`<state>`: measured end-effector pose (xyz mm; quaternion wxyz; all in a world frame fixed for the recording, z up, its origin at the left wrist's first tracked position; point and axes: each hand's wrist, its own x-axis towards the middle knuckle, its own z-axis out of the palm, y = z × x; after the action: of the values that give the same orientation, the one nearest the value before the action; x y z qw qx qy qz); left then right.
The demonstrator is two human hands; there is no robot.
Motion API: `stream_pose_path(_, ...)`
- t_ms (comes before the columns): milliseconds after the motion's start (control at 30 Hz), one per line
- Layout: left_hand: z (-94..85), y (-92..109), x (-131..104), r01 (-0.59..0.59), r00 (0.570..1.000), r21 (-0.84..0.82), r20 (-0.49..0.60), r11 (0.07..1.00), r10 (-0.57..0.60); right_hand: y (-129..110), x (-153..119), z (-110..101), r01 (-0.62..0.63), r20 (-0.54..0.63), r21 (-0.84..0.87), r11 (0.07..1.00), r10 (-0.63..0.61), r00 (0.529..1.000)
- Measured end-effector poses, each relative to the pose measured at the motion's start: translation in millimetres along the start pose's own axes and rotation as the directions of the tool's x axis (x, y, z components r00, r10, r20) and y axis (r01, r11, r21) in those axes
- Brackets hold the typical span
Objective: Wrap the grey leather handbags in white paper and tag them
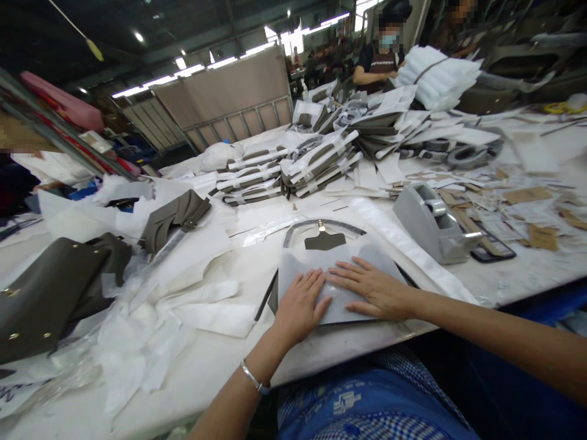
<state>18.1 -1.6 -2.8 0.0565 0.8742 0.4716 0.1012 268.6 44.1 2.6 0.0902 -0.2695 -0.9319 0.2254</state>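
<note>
A dark olive handbag lies flat on the white table in front of me, its front covered by a sheet of pale tissue paper [339, 311]. Above the paper show the bag's dark flap tab [325, 241] with a gold clasp and its curved handle [293, 232], wrapped in a clear or pale covering. My left hand [301, 304] rests flat on the left half of the paper, fingers stretched out. My right hand [373, 290] lies flat on the right half, fingers spread, the fingertips of both hands close together. Neither hand grips anything.
A grey tape dispenser [428, 223] stands to the right, by a dark phone-like object [495, 252]. Wrapped bags [316, 162] are piled at the back. Olive bags [55, 293] and loose paper [151, 324] lie left. A masked person [378, 64] is across the table.
</note>
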Motion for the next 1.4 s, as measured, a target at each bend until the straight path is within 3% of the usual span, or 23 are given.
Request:
stream_pose_path(233,-3.1,1,0,0.016,1.000,-0.070,0.018,0.997,-0.015,4,-4,0,0.008,-0.036,0.038,0.999,-0.006,0.999)
stream_pose_path(1067,6.9,3,-3,0.005,1.000,-0.054,0.000,0.999,-0.005,0,-6,-1,0.097,-0.008,-0.084,0.992,-0.098,0.995)
stream_pose_path(1200,0.5,2,-1,-0.020,0.998,-0.006,0.064,1.000,0.020,5,-8,6,0.042,-0.044,-0.137,0.990,-0.048,0.998)
stream_pose_path(1400,-13.7,-14,7,-0.154,0.972,0.059,0.191,0.986,0.140,6,-6,10,0.024,-0.024,-0.221,0.975,-0.030,0.999)
